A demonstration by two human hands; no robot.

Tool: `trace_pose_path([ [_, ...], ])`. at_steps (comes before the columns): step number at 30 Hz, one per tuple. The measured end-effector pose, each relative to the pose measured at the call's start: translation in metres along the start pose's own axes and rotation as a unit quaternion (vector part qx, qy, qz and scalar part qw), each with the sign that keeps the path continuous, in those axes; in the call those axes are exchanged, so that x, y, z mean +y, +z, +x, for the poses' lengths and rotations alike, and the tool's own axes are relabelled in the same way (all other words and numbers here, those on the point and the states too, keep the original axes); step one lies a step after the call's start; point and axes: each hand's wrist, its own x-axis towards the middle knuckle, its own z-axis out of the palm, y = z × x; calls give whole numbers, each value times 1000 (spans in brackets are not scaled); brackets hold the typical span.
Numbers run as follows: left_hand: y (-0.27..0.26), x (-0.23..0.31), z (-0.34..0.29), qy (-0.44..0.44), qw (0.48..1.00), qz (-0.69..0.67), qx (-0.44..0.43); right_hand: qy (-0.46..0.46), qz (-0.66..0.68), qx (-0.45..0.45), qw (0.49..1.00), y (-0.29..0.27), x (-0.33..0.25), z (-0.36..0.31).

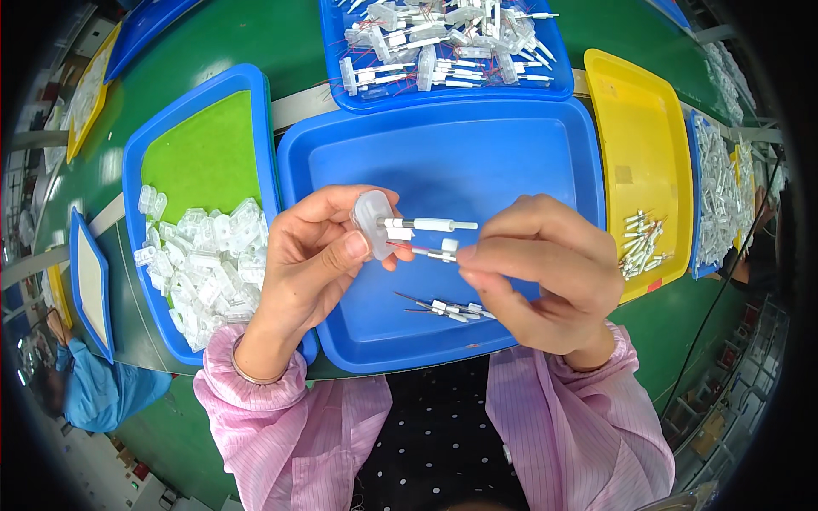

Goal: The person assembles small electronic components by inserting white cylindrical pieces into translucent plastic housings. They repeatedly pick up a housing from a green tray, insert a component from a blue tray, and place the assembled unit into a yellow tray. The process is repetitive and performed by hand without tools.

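My left hand (319, 255) grips a translucent white plastic housing (372, 223) between thumb and fingers, above the blue tray. A white rod-like piece with a metal tip (434, 225) sticks out of the housing toward the right. Below it, my right hand (545, 272) pinches a small white connector piece with a thin red wire (445, 252), its inner end at the housing's lower part. Whether that end sits inside the housing cannot be made out. Beneath my hands, several small white parts with dark pins (452, 310) lie in the tray.
The large blue tray (341, 170) lies before me. Left stands a green-lined blue tray (194, 136) with a pile of clear housings (209, 255). A far blue tray (443, 51) holds wired assemblies; a yellow tray (643, 145) holds small wired parts. A person in blue (111, 387) is at left.
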Motion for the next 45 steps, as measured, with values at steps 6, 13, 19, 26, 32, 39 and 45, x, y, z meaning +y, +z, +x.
trace_pose_path([
  [6,3,-4,1,20,1000,-6,5,-7,-14,-28,1000,7,-5,0],
  [13,7,-3,-2,11,1000,5,10,174,171,71,967,20,8,-8],
  [19,9,-11,-1,22,999,-18,23,207,280,77,934,32,10,-9],
  [26,10,-21,-2,101,989,99,51,152,134,112,973,44,16,-18],
  [32,4,-17,-1,111,982,152,13,113,126,123,978,48,20,-19],
  [39,10,-1,-4,112,982,152,9,112,176,64,976,35,7,-8],
  [45,-43,67,-8,225,533,769,272,264,73,-3,962,-1,11,51],
])
